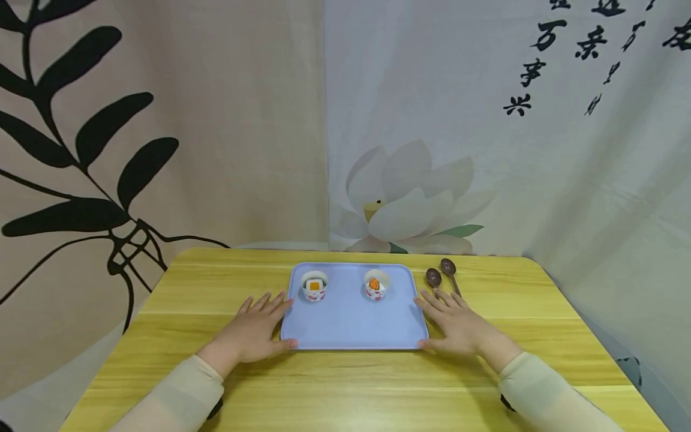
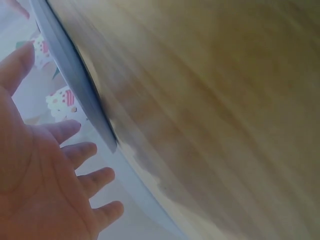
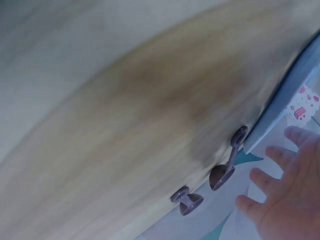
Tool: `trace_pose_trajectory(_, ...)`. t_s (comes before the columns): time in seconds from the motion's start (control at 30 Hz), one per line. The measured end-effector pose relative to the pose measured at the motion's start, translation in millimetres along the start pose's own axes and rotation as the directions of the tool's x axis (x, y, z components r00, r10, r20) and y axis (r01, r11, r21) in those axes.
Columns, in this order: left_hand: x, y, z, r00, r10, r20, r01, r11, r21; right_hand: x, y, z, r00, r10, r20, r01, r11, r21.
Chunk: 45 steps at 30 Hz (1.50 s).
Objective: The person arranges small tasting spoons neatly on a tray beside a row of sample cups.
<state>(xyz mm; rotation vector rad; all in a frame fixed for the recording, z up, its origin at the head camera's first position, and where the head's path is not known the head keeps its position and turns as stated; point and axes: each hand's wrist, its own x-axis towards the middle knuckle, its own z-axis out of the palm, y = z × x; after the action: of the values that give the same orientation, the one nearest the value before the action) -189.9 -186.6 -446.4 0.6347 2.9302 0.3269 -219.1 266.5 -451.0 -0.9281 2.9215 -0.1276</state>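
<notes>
A light blue tray lies on the wooden table, with two patterned paper cups on it. The left cup holds a white piece with an orange square; the right cup holds something orange. My left hand touches the tray's left edge, fingers spread and thumb at the near corner. At the right edge rests my right hand, also with spread fingers. Both palms show in the wrist views, the left hand and the right hand, beside the tray's side.
Two dark brown spoons lie right of the tray, one close to its edge and the other farther right, both just beyond my right fingers. Behind the wooden table hangs a printed curtain.
</notes>
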Motion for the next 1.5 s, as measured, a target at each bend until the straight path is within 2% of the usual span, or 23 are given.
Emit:
trace_pose_trajectory(0.23, 2.9, 0.8, 0.5, 1.000, 0.001, 0.014, -0.001, 1.000, 0.011, 1.8, -0.5, 1.2, 0.999, -0.031, -0.021, 0.031, 1.000, 0.000)
trace_pose_trajectory(0.77, 5.3, -2.6, 3.9, 0.998, -0.012, 0.066, 0.012, 1.000, 0.010, 5.4, -1.1, 4.0, 0.999, -0.019, 0.040, 0.018, 1.000, 0.016)
trace_pose_trajectory(1.5, 4.6, 0.8, -0.9, 0.998, 0.010, 0.061, -0.010, 1.000, 0.001, 7.7, 3.4, 9.2, 0.999, -0.002, 0.048, 0.002, 1.000, 0.012)
